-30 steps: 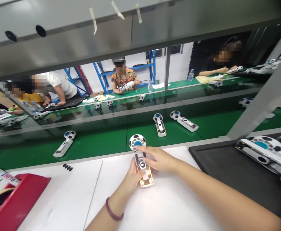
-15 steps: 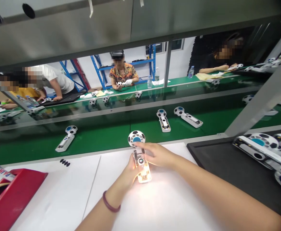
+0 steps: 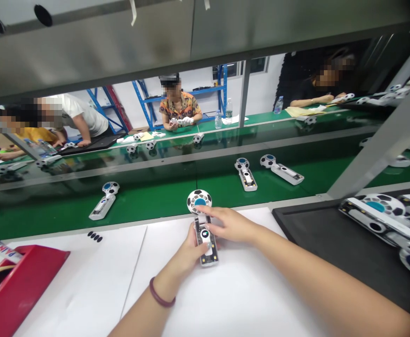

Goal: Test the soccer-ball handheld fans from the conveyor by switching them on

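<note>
A device with a round football-patterned head and a clear-covered handle point(image 3: 210, 258) is held over the white work surface point(image 3: 247, 299). Its small round display shows lit digits, and the lamps in the handle are unlit. My left hand point(image 3: 187, 250) is wrapped round the handle's left side, thumb on its front. With its fingers on the blue centre of the head and the upper handle, my right hand point(image 3: 231, 227) also grips the device.
Similar devices lie on the green belt point(image 3: 155, 201) beyond. At right, a black tray point(image 3: 306, 248) holds more. A red bin point(image 3: 32, 276) and several black ovals point(image 3: 95, 237) are at left. A metal post point(image 3: 376, 126) slants at right; people sit across.
The bright lamps in the handle have gone out. Devices on the near belt have moved right, while those on the far belt have shifted slightly left. Both hands keep nearly the same hold.
</note>
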The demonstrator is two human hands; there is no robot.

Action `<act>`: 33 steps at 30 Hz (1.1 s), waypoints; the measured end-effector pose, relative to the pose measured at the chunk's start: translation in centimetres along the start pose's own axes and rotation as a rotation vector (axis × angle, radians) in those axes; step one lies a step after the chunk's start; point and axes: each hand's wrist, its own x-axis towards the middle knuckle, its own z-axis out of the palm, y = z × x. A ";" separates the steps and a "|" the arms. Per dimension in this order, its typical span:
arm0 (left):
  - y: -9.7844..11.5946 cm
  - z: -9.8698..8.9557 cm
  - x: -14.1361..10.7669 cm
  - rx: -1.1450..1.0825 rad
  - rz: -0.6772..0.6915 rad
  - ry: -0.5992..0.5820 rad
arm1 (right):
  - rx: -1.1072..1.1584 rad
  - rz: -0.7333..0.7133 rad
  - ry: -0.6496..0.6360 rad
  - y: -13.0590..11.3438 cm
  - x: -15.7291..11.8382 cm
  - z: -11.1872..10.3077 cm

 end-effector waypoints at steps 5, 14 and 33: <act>0.1 0.1 0.2 -0.046 0.003 0.019 | 0.025 0.029 0.025 0.8 0.0 0.7; 0.4 0.6 -0.2 -0.062 0.025 -0.029 | 1.048 0.294 0.024 2.9 1.2 2.2; 0.1 1.0 -0.5 -0.137 -0.146 -0.205 | 1.414 0.245 -0.173 1.0 0.7 4.2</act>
